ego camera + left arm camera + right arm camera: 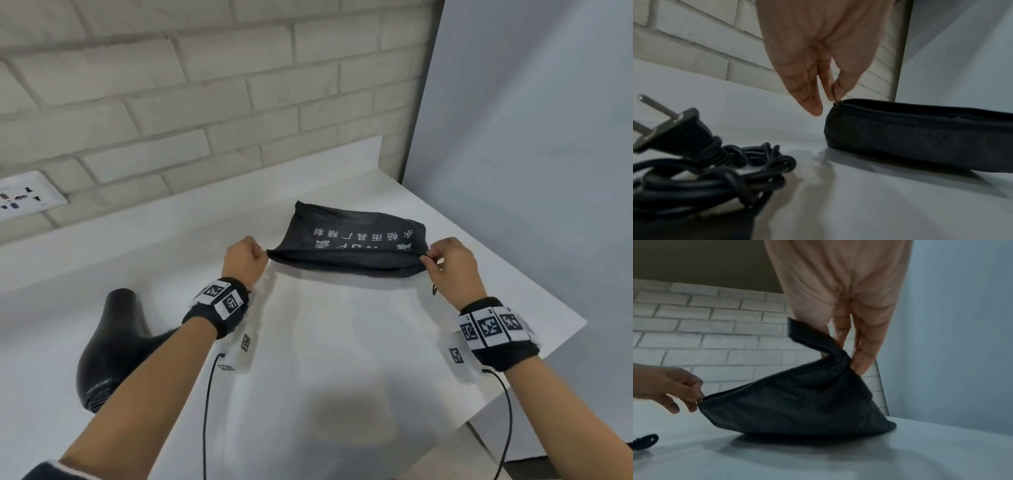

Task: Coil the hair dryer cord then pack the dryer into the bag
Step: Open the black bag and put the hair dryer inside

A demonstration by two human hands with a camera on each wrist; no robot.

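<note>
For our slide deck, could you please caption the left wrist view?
Left hand pinches the zipper pull of the dark bag; coiled cord and plug lie nearby.

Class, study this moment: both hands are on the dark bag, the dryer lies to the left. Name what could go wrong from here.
1. The left hand only pinches the small zipper pull; it could slip out.
2. The bag is limp, its mouth barely parted; the bulky hair dryer may snag going in.
3. The coiled cord lies loose, untied, plug free; lifting the dryer could undo the coil.
</note>
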